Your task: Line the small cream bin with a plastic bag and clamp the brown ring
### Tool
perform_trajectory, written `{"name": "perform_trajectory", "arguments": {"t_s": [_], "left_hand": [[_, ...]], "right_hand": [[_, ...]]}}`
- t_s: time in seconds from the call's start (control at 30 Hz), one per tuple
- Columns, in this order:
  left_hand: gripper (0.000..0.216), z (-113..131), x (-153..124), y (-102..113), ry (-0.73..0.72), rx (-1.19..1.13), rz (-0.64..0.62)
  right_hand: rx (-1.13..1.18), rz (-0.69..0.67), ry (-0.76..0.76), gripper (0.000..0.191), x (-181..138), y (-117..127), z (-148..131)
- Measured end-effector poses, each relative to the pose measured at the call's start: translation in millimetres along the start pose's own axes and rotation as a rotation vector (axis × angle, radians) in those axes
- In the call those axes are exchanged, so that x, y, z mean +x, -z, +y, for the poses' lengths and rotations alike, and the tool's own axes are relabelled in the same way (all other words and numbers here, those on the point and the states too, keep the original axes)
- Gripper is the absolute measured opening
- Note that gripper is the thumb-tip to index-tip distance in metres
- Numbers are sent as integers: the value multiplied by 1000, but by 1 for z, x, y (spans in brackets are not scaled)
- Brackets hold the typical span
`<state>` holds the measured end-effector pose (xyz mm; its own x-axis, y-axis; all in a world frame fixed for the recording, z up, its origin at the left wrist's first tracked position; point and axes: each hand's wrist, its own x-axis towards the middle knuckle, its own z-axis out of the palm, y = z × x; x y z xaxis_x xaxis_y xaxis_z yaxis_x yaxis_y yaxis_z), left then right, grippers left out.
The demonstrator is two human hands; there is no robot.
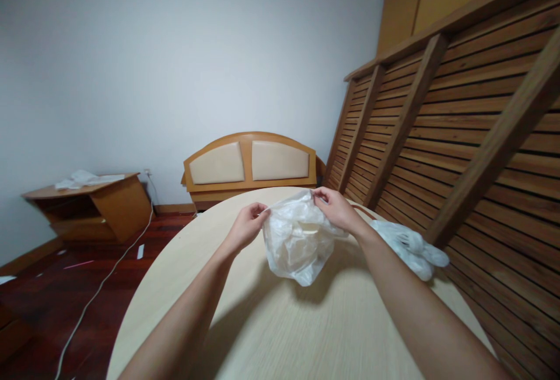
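A thin, whitish, see-through plastic bag [297, 246] is stretched between my two hands above the round pale table [345, 333]. My left hand [250, 224] pinches its upper left edge between thumb and fingers. At the upper right edge, my right hand [335, 208] grips the bag the same way. Something pale shows in the crumpled middle of the bag, but I cannot make out what it is. To the right of my right forearm lies a bundle of white plastic bags [409, 246], close to the table's edge.
A slatted wooden panel [406, 129] leans along the right side. Behind the table stands a padded headboard [251, 164]. At the left, a low wooden cabinet [96, 211] carries crumpled white material. A white cable [105, 281] runs across the dark red floor.
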<state>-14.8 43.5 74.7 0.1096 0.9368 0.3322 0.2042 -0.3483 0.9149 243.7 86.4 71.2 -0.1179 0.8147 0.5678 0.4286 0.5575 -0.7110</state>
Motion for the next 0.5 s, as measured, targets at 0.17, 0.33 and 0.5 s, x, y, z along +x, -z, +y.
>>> {"name": "perform_trajectory", "arguments": {"t_s": [0.17,0.33,0.5], "left_hand": [[36,3,-1,-1,-1,-28,-35],[36,7,-3,-1,-3,-17,-33],[35,3,0,1,64,55,57]], "right_hand": [[-4,19,-90,24,2,7,3],[-3,-4,-158,28,0,12,3],[19,-45,-197,32,0,14,2]]}}
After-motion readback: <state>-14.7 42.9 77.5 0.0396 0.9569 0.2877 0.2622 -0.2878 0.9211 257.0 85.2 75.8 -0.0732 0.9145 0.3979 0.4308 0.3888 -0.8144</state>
